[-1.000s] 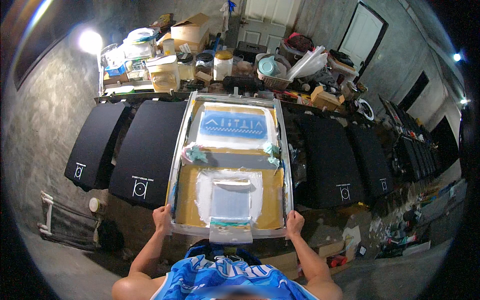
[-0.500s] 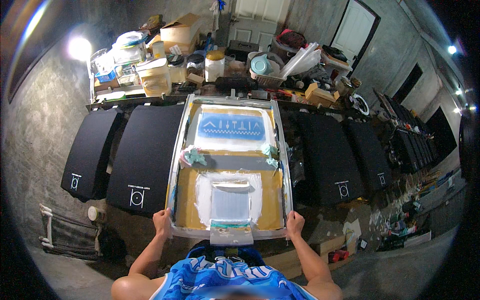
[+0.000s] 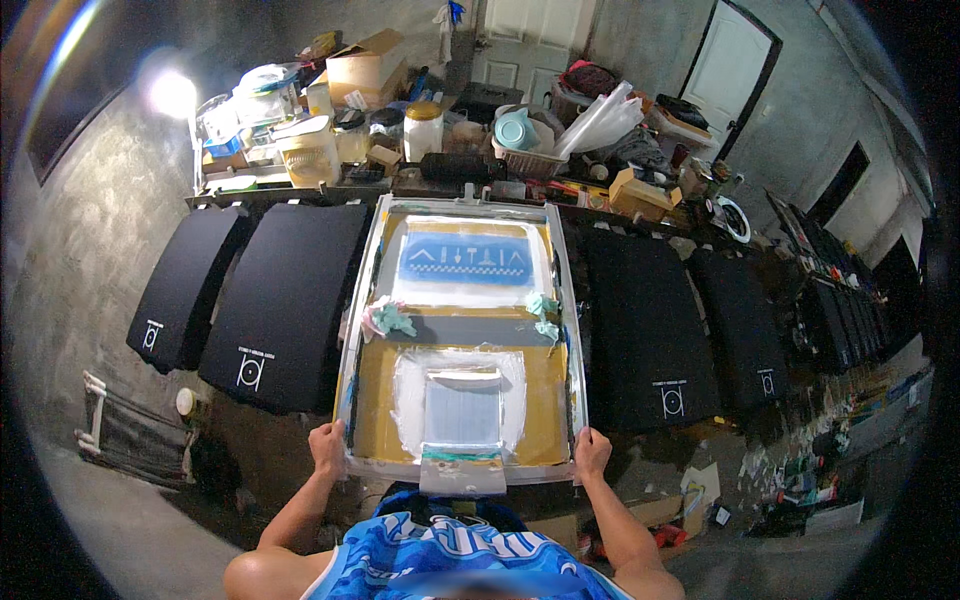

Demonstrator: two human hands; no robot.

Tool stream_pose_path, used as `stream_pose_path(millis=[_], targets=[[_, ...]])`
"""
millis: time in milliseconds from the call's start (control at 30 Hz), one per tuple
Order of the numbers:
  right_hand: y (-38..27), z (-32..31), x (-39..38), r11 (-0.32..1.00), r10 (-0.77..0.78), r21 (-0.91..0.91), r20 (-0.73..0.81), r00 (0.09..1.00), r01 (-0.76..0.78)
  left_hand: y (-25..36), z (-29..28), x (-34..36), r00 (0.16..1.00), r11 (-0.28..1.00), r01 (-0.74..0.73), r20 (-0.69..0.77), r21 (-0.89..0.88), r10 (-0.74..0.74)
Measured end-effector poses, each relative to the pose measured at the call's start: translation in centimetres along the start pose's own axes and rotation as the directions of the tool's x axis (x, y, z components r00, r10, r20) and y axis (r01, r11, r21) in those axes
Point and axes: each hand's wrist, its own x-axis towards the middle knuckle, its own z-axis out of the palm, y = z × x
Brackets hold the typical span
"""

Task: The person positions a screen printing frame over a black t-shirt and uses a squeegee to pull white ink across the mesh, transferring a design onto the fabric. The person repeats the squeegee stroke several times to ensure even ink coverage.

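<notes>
Screen frame (image 3: 570,350), rectangular and pale-railed, stretches lengthwise away from the person, its near end between two bare hands. The left grip (image 3: 325,448) is clenched around the left rail just above the near corner; the right grip (image 3: 592,455) clasps the right rail at a matching spot. Nearly all of the frame lies beyond and between them; whether it is resting or lifted cannot be told. On its mustard-yellow surface, the far half carries a blue panel (image 3: 466,259) with pale tool shapes and a checkered strip; the near half has a grey-blue rectangle (image 3: 463,412) edged in white. Between these runs a grey band (image 3: 465,329), with a crumpled pink-and-mint clump (image 3: 390,318) at its left end and a mint clump (image 3: 542,315) at its right. A flat greyish piece (image 3: 463,477) overlaps the near rail, midway between the grips. Black panels with white emblems flank the frame, two on the left (image 3: 288,300) and two on the right (image 3: 648,325).
</notes>
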Motion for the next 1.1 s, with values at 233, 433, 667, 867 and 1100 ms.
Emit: stream_pose_path(millis=[233,433,667,867,1100], targets=[[5.0,-3.3,2.0,1.000,0.020,0.004,0.070,0.997,-0.020,1.7,4.1,-5.0,0.997,0.994,-0.006,-0.078,0.110,0.015],[5.7,-4.3,2.0,0.997,-0.039,0.064,0.038,0.999,0.037,2.6,4.2,-6.3,0.999,0.988,0.009,-0.054,0.155,-0.001],[3.1,-3.2,0.8,1.000,0.028,-0.012,0.044,0.999,-0.028,1.7,2.5,-4.2,1.000,0.987,0.007,-0.031,0.160,-0.002],[0.1,-0.7,1.7,0.994,0.109,0.009,0.049,0.993,-0.110,0.5,3.2,1.5,1.000,0.988,0.001,-0.018,0.153,0.002],[0.1,1.2,3.3,1.000,0.015,-0.009,0.000,1.000,-0.015,1.1,3.5,3.6,0.999,0.986,0.033,0.006,0.166,-0.035]])
